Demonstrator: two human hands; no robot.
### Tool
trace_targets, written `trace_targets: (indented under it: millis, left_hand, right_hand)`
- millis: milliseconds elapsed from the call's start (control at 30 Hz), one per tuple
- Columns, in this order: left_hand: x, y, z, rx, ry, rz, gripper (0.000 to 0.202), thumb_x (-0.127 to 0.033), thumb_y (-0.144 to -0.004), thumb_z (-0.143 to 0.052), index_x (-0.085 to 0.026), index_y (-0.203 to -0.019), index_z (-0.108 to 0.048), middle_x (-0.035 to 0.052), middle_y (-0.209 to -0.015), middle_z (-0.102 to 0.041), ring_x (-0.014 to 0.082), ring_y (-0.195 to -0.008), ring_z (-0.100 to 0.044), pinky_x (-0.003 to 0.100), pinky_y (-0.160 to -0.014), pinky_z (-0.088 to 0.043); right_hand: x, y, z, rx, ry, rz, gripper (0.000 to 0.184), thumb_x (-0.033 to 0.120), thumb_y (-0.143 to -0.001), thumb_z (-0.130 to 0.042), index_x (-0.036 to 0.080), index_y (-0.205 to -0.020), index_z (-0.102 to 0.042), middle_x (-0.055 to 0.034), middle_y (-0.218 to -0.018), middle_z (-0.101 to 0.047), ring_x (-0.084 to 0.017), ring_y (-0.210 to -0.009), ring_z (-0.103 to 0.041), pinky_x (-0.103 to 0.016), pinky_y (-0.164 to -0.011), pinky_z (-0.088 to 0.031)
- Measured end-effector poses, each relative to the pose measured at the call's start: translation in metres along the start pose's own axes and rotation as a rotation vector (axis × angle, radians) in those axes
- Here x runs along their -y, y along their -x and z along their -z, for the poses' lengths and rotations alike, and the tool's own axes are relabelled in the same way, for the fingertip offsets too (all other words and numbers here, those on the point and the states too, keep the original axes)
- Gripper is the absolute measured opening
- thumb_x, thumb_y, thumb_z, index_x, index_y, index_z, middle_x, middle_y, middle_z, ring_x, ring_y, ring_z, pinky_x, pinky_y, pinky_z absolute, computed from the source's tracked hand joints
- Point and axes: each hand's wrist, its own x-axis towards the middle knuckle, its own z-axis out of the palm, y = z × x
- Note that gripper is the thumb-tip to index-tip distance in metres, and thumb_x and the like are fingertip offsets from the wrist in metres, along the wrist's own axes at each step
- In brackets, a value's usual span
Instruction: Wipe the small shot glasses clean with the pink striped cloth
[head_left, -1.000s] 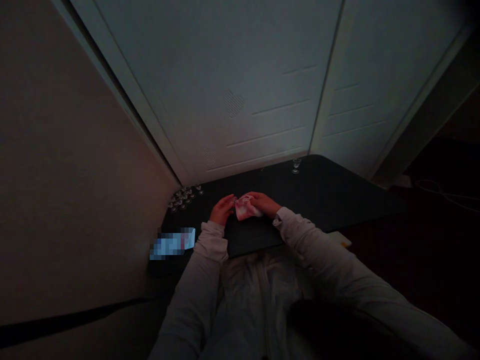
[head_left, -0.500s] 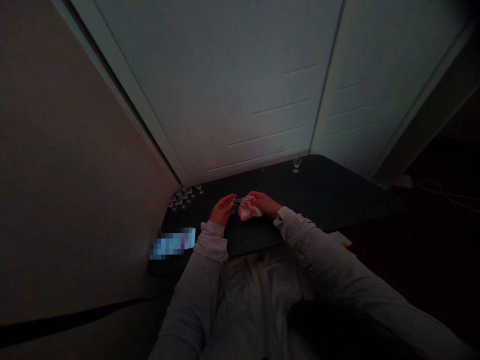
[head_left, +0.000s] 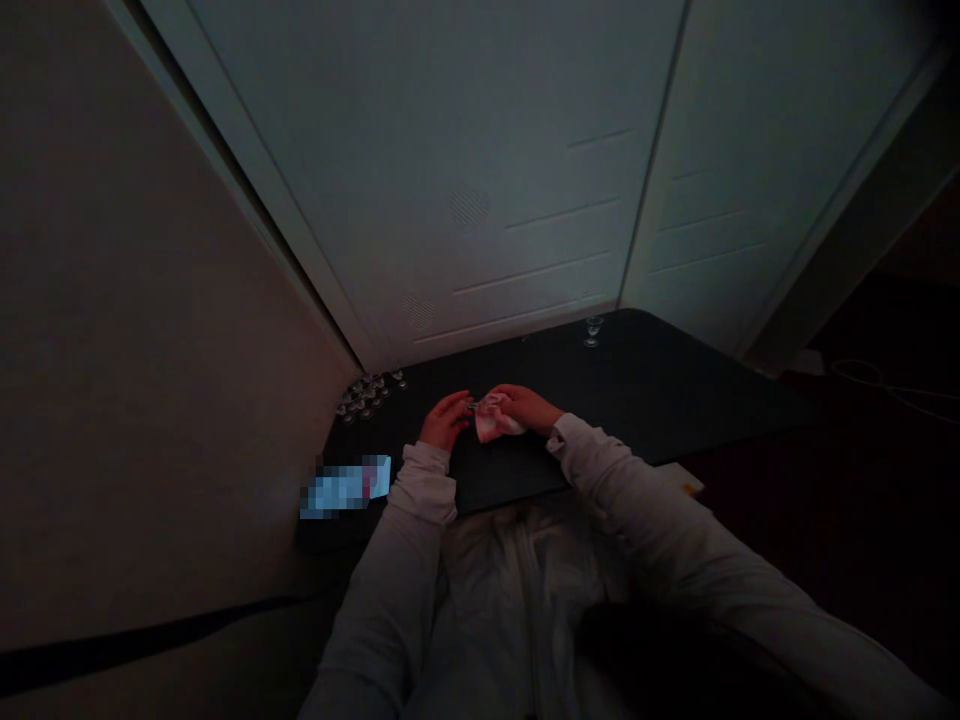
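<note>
My left hand (head_left: 447, 420) pinches a small stemmed glass (head_left: 471, 406) over the near middle of the dark table (head_left: 652, 400). Bunched in my right hand (head_left: 527, 406) is a pink and white cloth (head_left: 491, 420), pressed against the right end of that glass. Between the fingers and the cloth most of the glass is hidden. Another small stemmed glass (head_left: 593, 331) stands upright near the table's back edge.
Several small glasses (head_left: 367, 393) cluster at the table's back left corner, by the wall (head_left: 187, 400). A lit screen (head_left: 346, 488) lies at the left front. Behind the table rises a white panelled door (head_left: 450, 180).
My left fingers and the glass have shifted very slightly. The cloth's lower edge hangs a little differently. Otherwise the scene is the same.
</note>
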Motion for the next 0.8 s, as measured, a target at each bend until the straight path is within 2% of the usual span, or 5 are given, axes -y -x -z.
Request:
trace_targets:
  millis: [167,400,600,700,800]
  left_hand:
    - [0.002,-0.002,0.000,-0.035,0.006,-0.011,0.031,-0.027,-0.057,-0.063,-0.017,-0.085,-0.056,0.0021,-0.076,-0.059,0.0081,-0.060,-0.052,0.021,-0.053,-0.037]
    - [0.007,-0.006,0.002,-0.087,0.007,-0.034,0.031,-0.031,-0.056,-0.063,-0.015,-0.081,-0.054,0.0001,-0.066,-0.056,0.0071,-0.054,-0.050,0.021,-0.051,-0.038]
    - [0.008,-0.006,0.001,-0.088,0.032,-0.021,0.032,-0.031,-0.055,-0.064,-0.014,-0.080,-0.052,0.0006,-0.064,-0.057,0.0088,-0.055,-0.052,0.023,-0.054,-0.039]
    - [0.007,-0.005,-0.001,-0.092,0.060,-0.010,0.034,-0.029,-0.052,-0.066,-0.014,-0.078,-0.051,0.0004,-0.065,-0.057,0.0095,-0.057,-0.053,0.024,-0.055,-0.040]
    - [0.006,-0.002,-0.003,-0.093,0.065,0.001,0.034,-0.027,-0.050,-0.068,-0.014,-0.076,-0.051,-0.0005,-0.065,-0.056,0.0096,-0.059,-0.053,0.025,-0.057,-0.041]
  right_hand:
    - [0.000,-0.001,0.000,0.012,-0.042,0.039,0.021,0.024,-0.065,-0.048,0.015,-0.081,-0.057,-0.0011,-0.077,-0.060,-0.010,-0.068,-0.052,-0.024,-0.067,-0.040]
    - [0.006,0.000,-0.002,-0.050,-0.202,0.030,0.030,0.039,-0.072,-0.045,0.014,-0.082,-0.056,-0.0038,-0.083,-0.060,-0.012,-0.075,-0.054,-0.026,-0.074,-0.040]
    - [0.013,0.001,-0.004,-0.071,-0.303,0.029,0.038,0.043,-0.077,-0.036,0.014,-0.095,-0.052,-0.0070,-0.095,-0.058,-0.014,-0.084,-0.054,-0.028,-0.081,-0.040]
    - [0.012,0.002,-0.004,-0.066,-0.247,0.072,0.040,0.044,-0.077,-0.034,0.015,-0.099,-0.051,-0.0072,-0.099,-0.057,-0.015,-0.087,-0.053,-0.029,-0.083,-0.038]
    - [0.007,0.003,-0.005,-0.056,-0.096,0.114,0.040,0.043,-0.075,-0.040,0.016,-0.102,-0.050,-0.0063,-0.099,-0.056,-0.015,-0.088,-0.052,-0.031,-0.083,-0.038]
